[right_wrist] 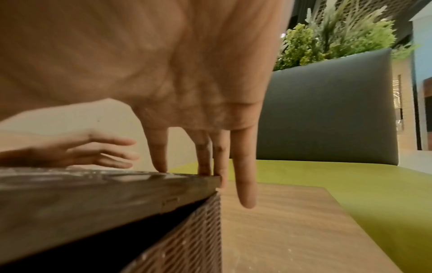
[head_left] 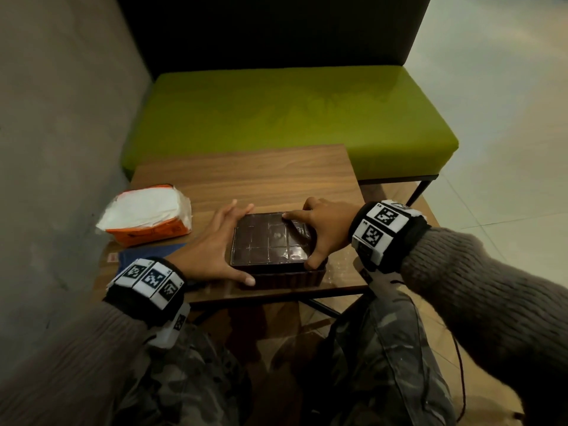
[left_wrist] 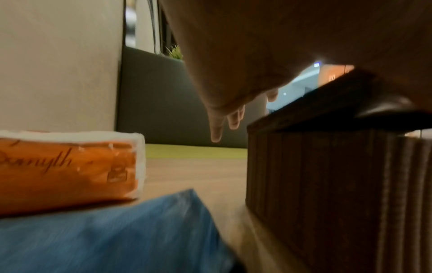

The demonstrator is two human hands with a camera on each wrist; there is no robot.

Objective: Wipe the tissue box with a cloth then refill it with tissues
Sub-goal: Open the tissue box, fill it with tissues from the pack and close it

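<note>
A dark brown tissue box stands near the front of the wooden table. Its woven base carries a glossy lid that sits askew and tilted, with a dark gap under its near edge. My right hand grips the lid's right side, fingertips on top and at the far corner, thumb at the front corner. My left hand lies along the lid's left edge with fingers straight and thumb at the front left corner. An orange and white tissue pack lies to the left. A blue cloth is under my left wrist.
A grey wall runs close along the table's left side. A green bench seat with a dark backrest stands behind the table. The table's back half is bare wood. My knees are just below the front edge.
</note>
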